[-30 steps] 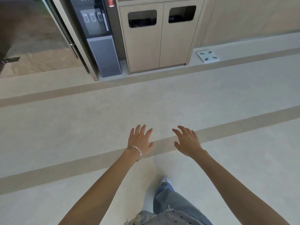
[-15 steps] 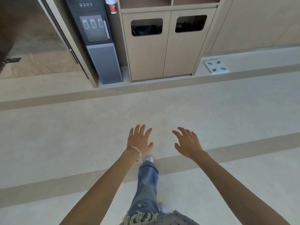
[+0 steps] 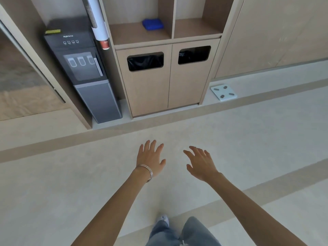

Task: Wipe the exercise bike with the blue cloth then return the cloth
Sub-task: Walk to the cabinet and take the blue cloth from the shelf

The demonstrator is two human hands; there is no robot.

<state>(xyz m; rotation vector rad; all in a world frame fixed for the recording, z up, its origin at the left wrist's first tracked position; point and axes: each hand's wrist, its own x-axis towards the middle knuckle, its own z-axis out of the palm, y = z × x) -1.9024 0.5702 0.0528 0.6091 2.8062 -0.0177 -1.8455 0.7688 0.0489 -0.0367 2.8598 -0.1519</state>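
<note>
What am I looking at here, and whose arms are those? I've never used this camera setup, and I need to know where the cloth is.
There is no machine here. A person wears one wide-angle camera on the head, looking forward and down, so the two bare arms reaching into the picture are their own. The left hand, with a bracelet at the wrist, and the right hand are both open above the floor and hold nothing. The blue cloth lies on the left shelf, above a cabinet with two bin openings. A water dispenser stands to the left of the cabinet, and a white scale lies on the floor to its right.
</note>
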